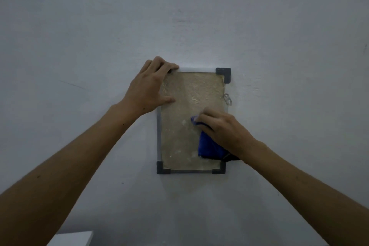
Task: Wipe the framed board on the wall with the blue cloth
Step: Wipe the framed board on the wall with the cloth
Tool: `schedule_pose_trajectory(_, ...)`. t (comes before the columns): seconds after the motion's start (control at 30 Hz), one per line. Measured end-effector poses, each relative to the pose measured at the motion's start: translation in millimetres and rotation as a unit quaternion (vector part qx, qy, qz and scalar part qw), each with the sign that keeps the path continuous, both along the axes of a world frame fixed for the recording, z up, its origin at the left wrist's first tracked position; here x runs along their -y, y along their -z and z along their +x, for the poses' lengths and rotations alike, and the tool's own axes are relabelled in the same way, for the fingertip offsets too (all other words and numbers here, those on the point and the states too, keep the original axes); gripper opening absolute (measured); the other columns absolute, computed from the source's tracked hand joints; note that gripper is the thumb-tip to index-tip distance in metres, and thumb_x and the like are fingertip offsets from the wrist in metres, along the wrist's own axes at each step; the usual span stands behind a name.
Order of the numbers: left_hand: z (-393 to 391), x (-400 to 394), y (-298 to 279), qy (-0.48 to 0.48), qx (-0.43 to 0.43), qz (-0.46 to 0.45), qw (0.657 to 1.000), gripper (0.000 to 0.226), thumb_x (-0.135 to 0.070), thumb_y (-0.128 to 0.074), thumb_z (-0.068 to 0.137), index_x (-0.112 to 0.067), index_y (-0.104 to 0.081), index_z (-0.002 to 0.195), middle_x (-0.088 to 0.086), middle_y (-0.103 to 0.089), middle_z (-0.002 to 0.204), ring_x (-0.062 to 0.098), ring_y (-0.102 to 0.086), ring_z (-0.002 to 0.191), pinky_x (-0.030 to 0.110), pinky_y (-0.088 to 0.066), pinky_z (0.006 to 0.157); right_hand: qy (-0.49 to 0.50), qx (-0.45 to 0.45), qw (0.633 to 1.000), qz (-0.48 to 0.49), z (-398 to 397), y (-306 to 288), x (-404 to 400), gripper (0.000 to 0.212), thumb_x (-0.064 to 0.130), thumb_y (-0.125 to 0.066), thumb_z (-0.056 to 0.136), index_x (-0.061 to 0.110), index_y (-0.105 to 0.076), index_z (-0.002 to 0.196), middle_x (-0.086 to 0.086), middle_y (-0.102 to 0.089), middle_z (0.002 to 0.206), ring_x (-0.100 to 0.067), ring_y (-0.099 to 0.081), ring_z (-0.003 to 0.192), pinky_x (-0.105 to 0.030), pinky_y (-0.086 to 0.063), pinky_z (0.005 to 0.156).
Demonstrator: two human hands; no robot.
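Blue cloth point(209, 147) pressed on framed board point(185, 126) at 4 o'clock, right hand point(221, 128) grip clutching it, left hand point(149, 86) grip curled over 11 o'clock corner.

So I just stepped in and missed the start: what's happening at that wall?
A person is cleaning a framed board that hangs on the wall. The left hand grips the board's upper left corner, fingers over the top edge, thumb on its face. The right hand presses a blue cloth against the lower right part of the face. The board's surface looks blotchy.
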State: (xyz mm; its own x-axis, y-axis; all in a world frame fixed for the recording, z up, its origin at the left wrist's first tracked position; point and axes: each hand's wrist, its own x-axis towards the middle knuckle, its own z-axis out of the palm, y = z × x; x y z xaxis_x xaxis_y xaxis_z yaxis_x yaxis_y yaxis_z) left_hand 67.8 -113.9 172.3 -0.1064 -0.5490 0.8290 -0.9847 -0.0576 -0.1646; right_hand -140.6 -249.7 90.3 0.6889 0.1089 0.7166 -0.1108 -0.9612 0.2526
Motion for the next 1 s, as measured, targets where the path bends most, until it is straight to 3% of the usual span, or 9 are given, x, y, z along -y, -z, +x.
schedule_pose_trajectory(0.1,1.9,0.5,0.7,0.001,0.002,-0.001,1.0,0.088,-0.039,-0.09,0.066,-0.016,-0.05,0.14,0.006,-0.048,0.128,0.021,-0.045,0.113,0.028,-0.043,0.093,0.007,-0.084,0.996,-0.016,3.0,4.2,-4.7,0.015,0.017,-0.057,0.1,0.01,-0.07,0.102,-0.005,-0.063,0.103,-0.017,-0.06,0.082,-0.037,-0.055,0.074)
schedule_pose_trajectory(0.27,1.6,-0.4,1.8,0.0,-0.001,-0.004,1.0,0.089,-0.039,-0.09,0.065,-0.016,-0.049,0.141,0.006,-0.048,0.129,0.02,-0.044,0.114,0.026,-0.042,0.093,0.006,0.078,0.996,0.04,10.6,-12.8,-3.9,0.01,0.015,-0.06,0.097,0.007,-0.066,0.1,-0.005,-0.061,0.102,-0.016,-0.058,0.084,-0.032,-0.054,0.076)
schedule_pose_trajectory(0.43,1.3,-1.2,1.3,0.0,-0.002,0.002,1.0,0.089,-0.039,-0.09,0.066,-0.017,-0.049,0.142,0.005,-0.048,0.13,0.02,-0.045,0.114,0.031,-0.046,0.093,-0.004,-0.07,0.998,-0.009,15.3,6.2,-11.2,0.012,0.015,-0.058,0.1,0.01,-0.068,0.105,-0.004,-0.061,0.105,-0.013,-0.059,0.083,-0.031,-0.055,0.075)
schedule_pose_trajectory(0.6,0.6,-1.9,-0.2,-0.004,0.002,0.004,1.0,0.09,-0.039,-0.09,0.065,-0.018,-0.048,0.142,0.004,-0.048,0.129,0.019,-0.044,0.11,0.03,-0.045,0.093,0.0,0.074,0.996,0.045,21.3,-9.4,-9.5,0.008,0.015,-0.06,0.098,0.01,-0.064,0.101,-0.004,-0.059,0.103,-0.01,-0.054,0.08,-0.025,-0.052,0.074)
schedule_pose_trajectory(0.77,4.9,-4.1,-3.9,0.006,0.0,0.025,1.0,0.089,-0.038,-0.089,0.068,-0.02,-0.048,0.144,0.002,-0.048,0.127,0.01,-0.039,0.104,0.026,-0.042,0.092,-0.003,-0.047,0.999,0.023,25.2,3.1,-18.8,0.011,0.014,-0.058,0.098,0.009,-0.068,0.102,-0.005,-0.061,0.105,-0.012,-0.058,0.082,-0.032,-0.054,0.075)
schedule_pose_trajectory(0.9,12.8,-10.5,-13.0,0.02,0.005,0.059,0.998,0.08,-0.027,-0.086,0.074,-0.019,-0.048,0.145,0.002,-0.052,0.127,0.018,-0.052,0.107,0.03,-0.048,0.091,0.002,0.065,0.996,0.056,25.1,-12.8,-16.7,0.009,0.016,-0.059,0.098,0.009,-0.064,0.101,-0.005,-0.059,0.105,-0.012,-0.056,0.08,-0.028,-0.054,0.073)
schedule_pose_trajectory(1.0,22.2,-18.3,-15.9,0.012,0.02,0.056,0.998,0.076,-0.028,-0.083,0.078,-0.019,-0.049,0.146,0.0,-0.055,0.134,0.02,-0.054,0.118,0.038,-0.051,0.098,-0.003,0.012,0.999,0.044,26.5,-0.9,-22.1,0.011,0.013,-0.057,0.099,0.007,-0.066,0.1,-0.007,-0.06,0.104,-0.016,-0.058,0.081,-0.033,-0.054,0.074)
